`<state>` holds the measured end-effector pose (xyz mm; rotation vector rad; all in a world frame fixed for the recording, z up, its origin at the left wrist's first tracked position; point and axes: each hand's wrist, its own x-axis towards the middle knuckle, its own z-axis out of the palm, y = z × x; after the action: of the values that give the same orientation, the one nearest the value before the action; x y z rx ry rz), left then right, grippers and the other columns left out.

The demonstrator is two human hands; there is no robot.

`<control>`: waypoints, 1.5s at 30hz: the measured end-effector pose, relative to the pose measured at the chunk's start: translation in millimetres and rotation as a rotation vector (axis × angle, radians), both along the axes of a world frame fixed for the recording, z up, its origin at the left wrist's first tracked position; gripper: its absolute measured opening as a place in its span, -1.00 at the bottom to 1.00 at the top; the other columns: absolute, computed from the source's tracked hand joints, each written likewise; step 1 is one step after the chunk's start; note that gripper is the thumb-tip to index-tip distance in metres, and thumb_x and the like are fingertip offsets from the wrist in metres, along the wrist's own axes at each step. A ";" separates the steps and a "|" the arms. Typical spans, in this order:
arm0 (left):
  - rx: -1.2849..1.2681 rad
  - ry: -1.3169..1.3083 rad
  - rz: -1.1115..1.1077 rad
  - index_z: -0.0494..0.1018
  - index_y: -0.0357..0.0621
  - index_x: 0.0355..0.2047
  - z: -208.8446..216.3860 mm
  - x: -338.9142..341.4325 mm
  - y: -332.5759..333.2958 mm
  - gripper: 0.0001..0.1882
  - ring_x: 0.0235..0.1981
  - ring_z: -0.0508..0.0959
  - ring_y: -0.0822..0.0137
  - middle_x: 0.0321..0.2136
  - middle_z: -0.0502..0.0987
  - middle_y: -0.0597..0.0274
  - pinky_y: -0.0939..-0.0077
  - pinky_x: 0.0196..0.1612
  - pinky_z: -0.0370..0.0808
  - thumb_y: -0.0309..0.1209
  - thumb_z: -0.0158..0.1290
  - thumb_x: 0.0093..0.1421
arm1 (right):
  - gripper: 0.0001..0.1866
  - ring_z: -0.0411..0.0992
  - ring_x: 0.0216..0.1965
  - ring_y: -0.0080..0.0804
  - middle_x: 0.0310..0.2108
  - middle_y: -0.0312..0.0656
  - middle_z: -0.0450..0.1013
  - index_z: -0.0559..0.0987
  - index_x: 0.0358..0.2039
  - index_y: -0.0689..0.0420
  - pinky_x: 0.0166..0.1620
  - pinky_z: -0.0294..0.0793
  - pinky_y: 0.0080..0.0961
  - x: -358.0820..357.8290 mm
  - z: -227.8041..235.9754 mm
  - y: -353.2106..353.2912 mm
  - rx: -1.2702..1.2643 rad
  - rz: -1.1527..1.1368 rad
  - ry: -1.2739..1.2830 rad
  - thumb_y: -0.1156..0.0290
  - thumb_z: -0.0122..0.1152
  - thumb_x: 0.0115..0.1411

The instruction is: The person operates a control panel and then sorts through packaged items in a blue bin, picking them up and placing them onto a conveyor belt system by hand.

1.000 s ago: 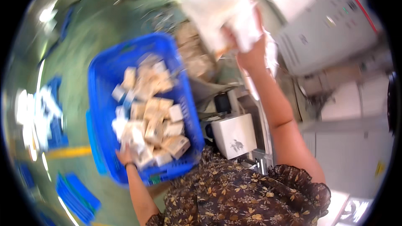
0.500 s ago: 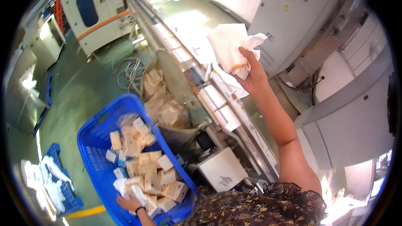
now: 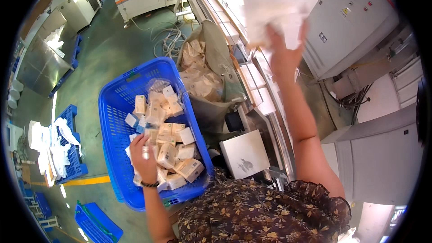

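Observation:
My right hand [image 3: 284, 56], raised over the metal conveyor rails, is closed around a stack of white folded tissues [image 3: 270, 6]. Hand and stack are smeared by motion. Down in the blue plastic basket [image 3: 109, 108], my left hand [image 3: 145, 164] rests over the small packs with its fingers bent but apart. A white crumpled piece [image 3: 145, 152] shows between those fingers; it does not look gripped. Beneath and beside it lie many small beige wrapped packs [image 3: 167, 155], jumbled together, with a few white and blue ones among them.
A sack [image 3: 218, 87] of crumpled beige wrapping stands between basket and conveyor [image 3: 270, 108]. A white box [image 3: 244, 154] sits near my body. To the right rises a grey control cabinet [image 3: 346, 22]. Blue pallets [image 3: 72, 153] and loose hoses [image 3: 168, 40] lie on the floor.
The view has shifted, so the basket appears higher and further right. My left hand has moved farther forward over the packs. My right hand still holds the tissues, now blurred.

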<state>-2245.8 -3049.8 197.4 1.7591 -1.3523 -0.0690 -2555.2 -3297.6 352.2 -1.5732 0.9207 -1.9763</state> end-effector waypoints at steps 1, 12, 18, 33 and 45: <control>0.043 0.039 0.061 0.52 -0.24 -0.20 -34.9 26.4 22.6 -0.79 -0.09 0.49 0.10 -0.15 0.51 0.06 0.30 0.02 0.40 -0.56 0.07 0.11 | -0.12 0.22 0.19 -0.18 0.17 -0.03 0.25 0.16 0.25 0.25 0.18 0.26 -0.26 -25.2 12.0 -28.5 -0.353 -0.204 0.212 0.44 0.42 -0.05; 0.658 0.317 0.577 0.53 -0.24 -0.18 -184.9 138.6 185.1 -0.62 -0.21 0.61 0.11 -0.25 0.60 -0.02 0.32 -0.12 0.51 -0.23 0.17 0.07 | -0.29 0.22 0.23 -0.06 0.21 0.11 0.23 0.26 0.23 0.25 0.25 0.20 -0.25 -280.4 -166.6 -245.0 0.272 -0.481 1.304 0.11 0.20 0.20; 0.740 0.714 0.908 0.52 -0.39 -0.25 -259.5 127.0 155.7 -0.37 -0.28 0.59 0.16 -0.29 0.59 -0.06 0.33 -0.23 0.52 0.06 0.19 0.06 | -0.65 0.44 0.02 -0.31 0.00 -0.12 0.47 0.47 0.05 0.20 0.07 0.38 -0.48 -30.9 -116.9 -64.7 0.149 -0.024 0.828 0.51 0.06 0.23; 0.115 0.605 0.512 0.40 -0.22 -0.49 -87.9 29.5 114.2 -0.75 -0.42 0.49 0.39 -0.42 0.49 0.21 0.53 -0.32 0.45 -0.34 0.20 0.14 | -0.48 0.38 0.07 -0.11 0.03 0.05 0.40 0.39 0.14 0.09 0.08 0.37 -0.31 280.8 -228.2 194.5 0.562 1.229 0.905 0.14 0.19 0.22; -0.086 1.417 0.336 0.35 -0.12 -0.23 -77.8 -25.4 117.6 -0.78 -0.41 0.49 0.48 -0.42 0.46 0.34 0.50 -0.40 0.52 -0.29 0.09 0.26 | -0.11 0.40 -0.03 0.10 -0.07 0.22 0.40 0.10 0.32 0.11 0.03 0.39 -0.15 207.1 -207.2 229.9 0.265 1.079 1.194 0.11 0.31 0.07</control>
<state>-2271.2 -2932.3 119.6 1.2779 -0.0243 -0.8644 -2348.2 -3067.7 145.0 -2.3065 0.4034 -0.1009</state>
